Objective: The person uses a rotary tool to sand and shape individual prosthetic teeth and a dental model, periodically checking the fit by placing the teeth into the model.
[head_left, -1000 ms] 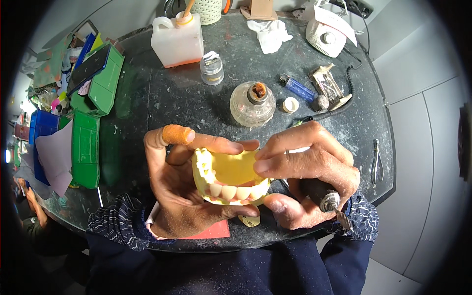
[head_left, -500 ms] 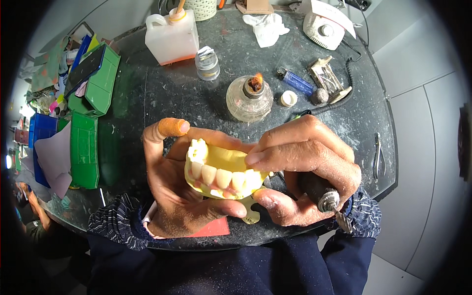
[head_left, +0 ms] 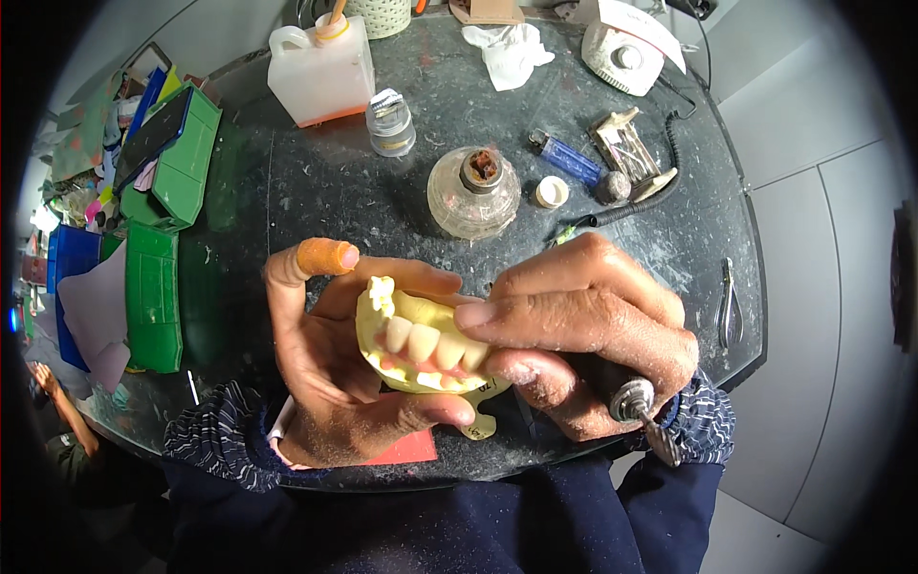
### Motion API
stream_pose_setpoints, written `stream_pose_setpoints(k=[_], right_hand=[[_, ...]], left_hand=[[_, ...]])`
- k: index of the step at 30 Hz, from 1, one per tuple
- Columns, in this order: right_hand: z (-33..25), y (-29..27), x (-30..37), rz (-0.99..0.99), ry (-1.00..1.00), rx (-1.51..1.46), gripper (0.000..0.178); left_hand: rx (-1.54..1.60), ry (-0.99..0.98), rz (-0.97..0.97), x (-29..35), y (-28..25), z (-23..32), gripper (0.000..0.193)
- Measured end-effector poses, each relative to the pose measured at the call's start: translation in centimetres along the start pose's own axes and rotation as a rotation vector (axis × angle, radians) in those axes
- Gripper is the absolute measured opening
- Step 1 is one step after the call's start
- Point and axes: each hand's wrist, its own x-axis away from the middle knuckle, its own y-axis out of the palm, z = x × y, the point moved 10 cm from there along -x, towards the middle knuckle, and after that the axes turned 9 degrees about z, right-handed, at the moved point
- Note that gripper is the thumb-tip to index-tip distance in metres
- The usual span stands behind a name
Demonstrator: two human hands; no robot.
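A yellow plaster dental model point(head_left: 428, 381) with a row of ivory teeth point(head_left: 423, 342) set in pink wax or gum is held up before me, its front tilted toward me. My left hand point(head_left: 330, 373) cradles it from the left, thumb below and fingers behind; an orange cover wraps one raised fingertip. From the right, my right hand point(head_left: 612, 306) pinches the model's side between thumb and fingertips. Tucked in that same palm is a rotary handpiece point(head_left: 633, 400), its ridged bur pointing down toward my sleeve. Pale dust coats both hands.
Beyond my hands stand a glass spirit burner point(head_left: 473, 206), a white cap point(head_left: 552, 192), a blue lighter point(head_left: 571, 161) and a small jar point(head_left: 390, 124). A plastic jug point(head_left: 320, 77) is farther back. Green bins point(head_left: 153, 297) line the left; pliers point(head_left: 730, 306) lie right. A red sheet point(head_left: 406, 448) lies below.
The dental model has turned and tilted slightly, and my right thumb and fingers have closed in on its right side. The orange glow at the burner's wick has faded. The whole view has shifted a little.
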Motion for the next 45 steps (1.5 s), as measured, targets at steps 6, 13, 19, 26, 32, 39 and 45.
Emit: stream_pose_setpoints(k=[6,13,19,26,32,39,45], right_hand=[[0.2,0.0,-0.2,-0.009,-0.035,0.040,0.019],[0.1,0.4,-0.4,-0.056,0.010,0.114,0.026],[0.2,0.5,-0.3,-0.067,-0.012,0.146,0.031],[-0.2,0.5,-0.4,-0.069,-0.045,0.146,0.036],[-0.1,0.7,-0.1,-0.054,-0.048,0.094,0.045],[-0.7,0.8,0.0,-0.081,0.018,0.040,0.051],[-0.7,3.7,0.7,-0.323,-0.005,0.069,0.048]], left_hand=[[-0.173,0.108,-0.066,-0.5,0.3,0.8,0.097],[-0.105,0.132,-0.049,-0.3,0.1,0.9,0.100],[-0.005,0.159,-0.076,-0.2,0.3,0.8,0.097],[0.024,0.052,0.053,-0.2,0.2,0.7,0.095],[0.266,-0.340,0.123,0.1,0.0,-0.9,0.088],[0.444,-0.670,-0.323,1.5,3.3,-3.0,0.098],[0.335,-0.756,-0.622,2.7,3.8,-2.9,0.093]])
